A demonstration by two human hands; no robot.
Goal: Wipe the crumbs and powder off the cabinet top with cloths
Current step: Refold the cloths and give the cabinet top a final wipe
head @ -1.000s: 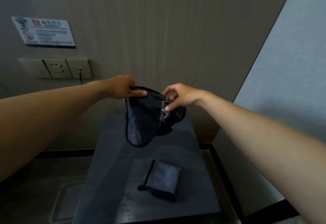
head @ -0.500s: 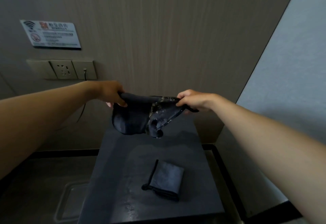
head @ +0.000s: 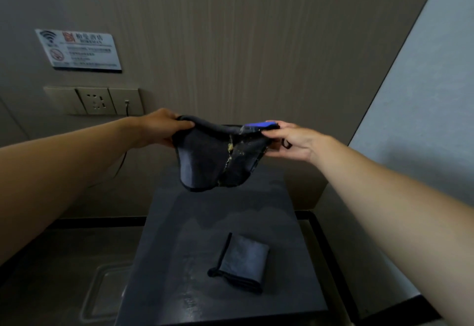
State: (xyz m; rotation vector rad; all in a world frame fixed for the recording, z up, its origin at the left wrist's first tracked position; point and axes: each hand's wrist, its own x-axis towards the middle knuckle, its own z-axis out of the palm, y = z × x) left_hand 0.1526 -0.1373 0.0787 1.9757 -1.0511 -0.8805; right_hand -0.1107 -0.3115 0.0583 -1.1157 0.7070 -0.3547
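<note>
Against the wood-grain wall (head: 256, 43), above the cabinet top (head: 218, 223), we held the dark cloth (head: 205, 161) stretched between our left hand (head: 159, 128) and right hand (head: 289, 141), fingers pinched shut on its upper edge, probably to trap yellowish crumbs in its fold. Below lay a folded cloth (head: 243, 261).

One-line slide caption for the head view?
Both hands stretch a crumb-soiled dark cloth above the cabinet top.
</note>
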